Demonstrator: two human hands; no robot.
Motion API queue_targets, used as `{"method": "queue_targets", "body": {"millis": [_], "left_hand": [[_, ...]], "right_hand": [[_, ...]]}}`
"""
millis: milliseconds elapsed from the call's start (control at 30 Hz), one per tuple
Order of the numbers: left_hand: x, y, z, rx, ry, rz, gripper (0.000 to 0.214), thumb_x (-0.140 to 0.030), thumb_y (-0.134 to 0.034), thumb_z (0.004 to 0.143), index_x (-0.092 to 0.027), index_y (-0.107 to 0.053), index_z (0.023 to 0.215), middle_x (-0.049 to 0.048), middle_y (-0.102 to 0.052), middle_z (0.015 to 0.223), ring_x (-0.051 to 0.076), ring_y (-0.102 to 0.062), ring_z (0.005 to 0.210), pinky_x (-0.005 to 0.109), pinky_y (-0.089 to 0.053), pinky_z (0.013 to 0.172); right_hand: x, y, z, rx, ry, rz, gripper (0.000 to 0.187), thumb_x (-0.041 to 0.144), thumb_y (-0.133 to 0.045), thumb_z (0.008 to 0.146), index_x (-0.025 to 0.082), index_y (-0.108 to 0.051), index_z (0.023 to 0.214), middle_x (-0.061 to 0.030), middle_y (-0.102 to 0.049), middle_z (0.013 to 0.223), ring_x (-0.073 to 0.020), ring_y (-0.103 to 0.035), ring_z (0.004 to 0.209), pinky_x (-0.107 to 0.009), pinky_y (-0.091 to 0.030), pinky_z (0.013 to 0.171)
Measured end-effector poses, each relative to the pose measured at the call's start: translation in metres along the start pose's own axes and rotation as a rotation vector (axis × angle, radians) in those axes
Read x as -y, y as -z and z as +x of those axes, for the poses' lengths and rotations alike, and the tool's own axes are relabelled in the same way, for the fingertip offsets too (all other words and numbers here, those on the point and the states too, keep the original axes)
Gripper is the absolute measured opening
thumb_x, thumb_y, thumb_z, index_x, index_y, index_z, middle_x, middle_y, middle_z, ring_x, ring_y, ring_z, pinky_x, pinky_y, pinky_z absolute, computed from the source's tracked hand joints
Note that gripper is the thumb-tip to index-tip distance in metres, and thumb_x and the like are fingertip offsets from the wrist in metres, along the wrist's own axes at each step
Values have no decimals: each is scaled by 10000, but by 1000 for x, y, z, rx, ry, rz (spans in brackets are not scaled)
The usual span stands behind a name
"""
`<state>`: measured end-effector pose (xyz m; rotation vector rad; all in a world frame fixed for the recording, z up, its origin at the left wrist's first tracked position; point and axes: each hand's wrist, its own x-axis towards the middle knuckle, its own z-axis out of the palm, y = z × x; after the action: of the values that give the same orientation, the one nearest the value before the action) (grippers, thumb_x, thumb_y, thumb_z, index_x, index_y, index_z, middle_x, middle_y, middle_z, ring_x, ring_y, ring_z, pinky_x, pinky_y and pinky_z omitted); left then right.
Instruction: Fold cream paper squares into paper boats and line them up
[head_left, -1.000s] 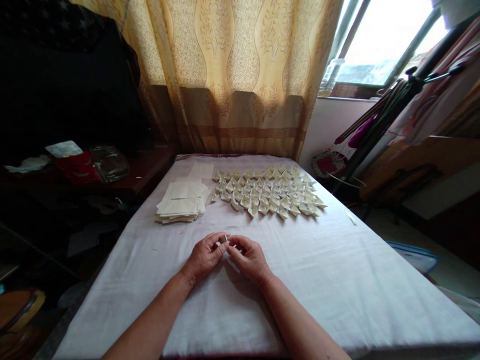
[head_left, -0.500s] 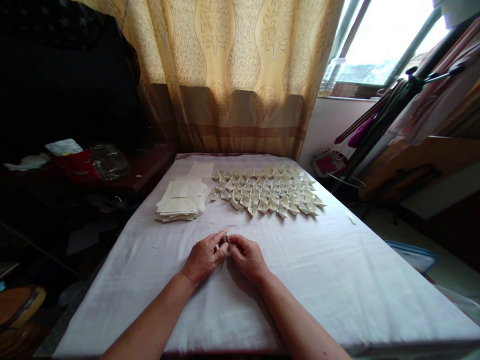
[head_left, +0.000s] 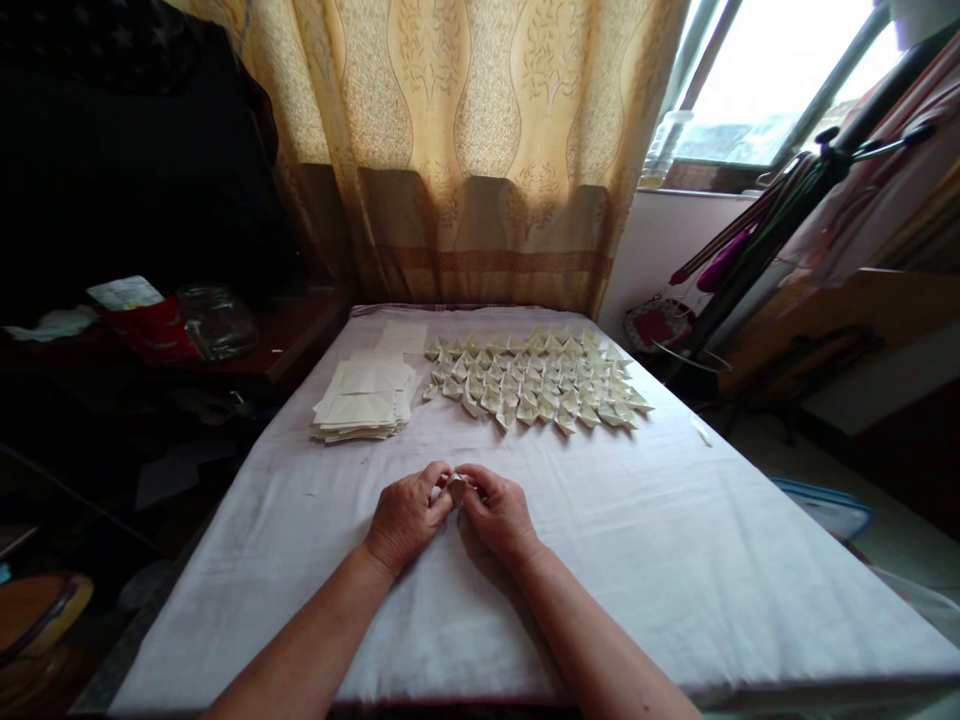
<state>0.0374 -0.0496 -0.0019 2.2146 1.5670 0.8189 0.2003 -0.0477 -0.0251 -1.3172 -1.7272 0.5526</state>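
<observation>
Between my fingertips is a small piece of folded paper, partly covered by the fingers. My left hand pinches it from the left, thumb and forefinger closed on its edge. From the other side my right hand grips it in the same way. Both hands rest low over the white cloth near the middle of the table. Beyond them to the right, rows of small folded paper boats stand close together. A stack of pale paper sheets lies beyond my left hand.
A white cloth covers the table. Behind it hangs a yellow patterned curtain. On a dark side table to the left stand a glass jar and a red container. At the right is a black coat stand.
The folded paper has been turned between my fingers, and more of its pale face shows now. My hands have barely shifted. The stack and the boats stay as they were.
</observation>
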Motion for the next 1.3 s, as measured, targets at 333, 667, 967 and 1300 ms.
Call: {"method": "queue_targets", "body": {"millis": [333, 667, 967, 1300], "left_hand": [[4, 0, 1, -25, -34, -82, 260, -150, -579, 840, -264, -713, 1031, 14, -778, 1010, 196, -722, 923, 267, -518, 835], [3, 4, 3, -11, 47, -287, 245, -155, -594, 786, -262, -746, 945, 11, -781, 946, 192, -704, 839, 286, -521, 826], [4, 1, 11, 116, 246, -677, 488, -552, -592, 806, -140, -636, 1064, 82, -751, 873, 121, -580, 526, 240, -484, 506], [1, 2, 11, 174, 313, -842, 507, -580, -731, 678, -137, -703, 923, 22, -667, 758, 113, -531, 583, 201, -427, 479]], "right_hand": [[-12, -2, 1, -39, 16, -60, 326, 132, -561, 766, 275, -778, 962, -15, -787, 891, -180, -730, 788, -252, -542, 746], [-14, -1, 2, -87, 55, -29, 306, 123, -540, 755, 269, -768, 899, -3, -783, 845, -178, -726, 758, -261, -556, 738], [-6, 0, 2, -170, 183, 64, 273, 172, -513, 858, 246, -764, 936, -36, -779, 880, -165, -729, 784, -259, -571, 752], [-3, 2, 1, -195, 250, 100, 284, 144, -503, 865, 241, -762, 929, -51, -773, 894, -166, -727, 795, -275, -583, 764]]}}
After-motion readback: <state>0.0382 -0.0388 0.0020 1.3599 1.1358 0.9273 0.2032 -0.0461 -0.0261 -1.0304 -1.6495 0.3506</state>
